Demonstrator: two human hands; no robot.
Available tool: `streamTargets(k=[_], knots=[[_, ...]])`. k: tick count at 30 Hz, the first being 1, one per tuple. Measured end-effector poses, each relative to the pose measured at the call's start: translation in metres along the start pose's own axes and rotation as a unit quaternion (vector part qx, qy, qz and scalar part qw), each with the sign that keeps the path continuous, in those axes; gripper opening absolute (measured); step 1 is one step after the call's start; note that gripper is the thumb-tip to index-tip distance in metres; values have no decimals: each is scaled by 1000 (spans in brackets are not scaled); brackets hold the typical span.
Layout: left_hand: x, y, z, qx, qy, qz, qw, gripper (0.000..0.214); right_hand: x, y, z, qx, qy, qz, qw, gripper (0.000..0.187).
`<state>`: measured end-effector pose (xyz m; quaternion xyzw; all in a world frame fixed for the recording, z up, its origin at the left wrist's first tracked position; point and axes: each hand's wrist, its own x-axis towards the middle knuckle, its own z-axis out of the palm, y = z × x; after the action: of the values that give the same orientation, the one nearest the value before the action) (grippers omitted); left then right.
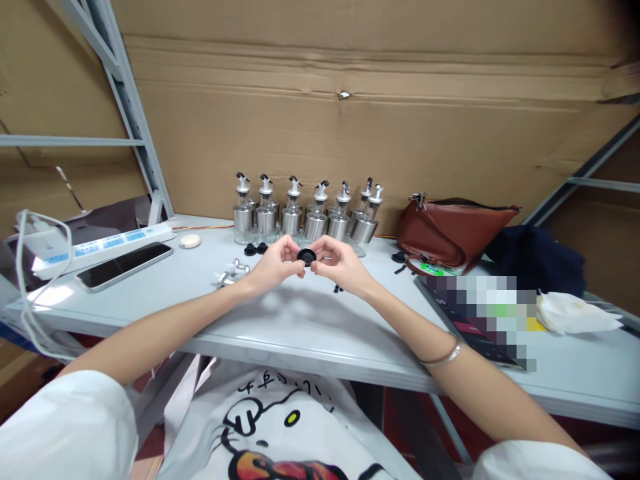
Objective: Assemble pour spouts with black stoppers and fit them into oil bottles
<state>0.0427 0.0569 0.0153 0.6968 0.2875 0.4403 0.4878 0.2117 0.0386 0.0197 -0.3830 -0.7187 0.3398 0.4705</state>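
Between my two hands, just above the table, is a small round black stopper [307, 257]. My left hand [281, 259] pinches its left edge with thumb and fingers. On the other side, my right hand [336, 261] grips the right edge in the same way. Behind them stands a row of glass oil bottles with steel sleeves [317, 223], each topped by a pourer spout. Two more black stoppers [256, 249] lie beyond my left hand. Silvery pourer parts [233, 272] rest beside my left forearm, and tiny black pieces [339, 289] lie below my right hand.
A phone [125, 265], a white power strip [105, 250] and a round white case [190, 241] lie at left. To the right are a brown leather bag [453, 230], a dark flat item [470, 320], partly blurred out, and white tissue [575, 312]. Cardboard [350, 147] walls the back.
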Motion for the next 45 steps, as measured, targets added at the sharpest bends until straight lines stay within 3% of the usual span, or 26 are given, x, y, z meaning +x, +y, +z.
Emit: streamTargets(k=[7,13,17,19,23,26,31,39,42,45], knots=[[0,-4,1,6,10,9,1000,27,0,1,1,-13,6,-8,1000,18],[5,-3,-4,-164,-17,-20,986,22,7,5,-14,-82,26,-65,994,25],[6,-2,-4,-163,6,-60,985,24,12,9,-29,-146,-11,-54,988,24],[6,-2,-3,-148,28,-77,986,25,15,16,-36,-232,1,-35,972,21],[6,-3,-1,-124,55,-107,985,26,19,36,-46,-422,-34,37,905,14],[6,-6,0,-88,48,-120,988,16,19,46,-45,-464,-52,99,879,18],[6,-11,1,-52,41,-130,989,18,18,53,-36,-484,-18,139,864,19],[8,-14,1,-79,43,-125,988,24,18,44,-36,-437,-34,141,887,10],[8,-16,0,-91,40,-118,988,29,17,33,-32,-345,-6,131,929,11],[8,-16,0,-96,46,-110,988,32,16,23,-27,-180,45,75,980,15]])
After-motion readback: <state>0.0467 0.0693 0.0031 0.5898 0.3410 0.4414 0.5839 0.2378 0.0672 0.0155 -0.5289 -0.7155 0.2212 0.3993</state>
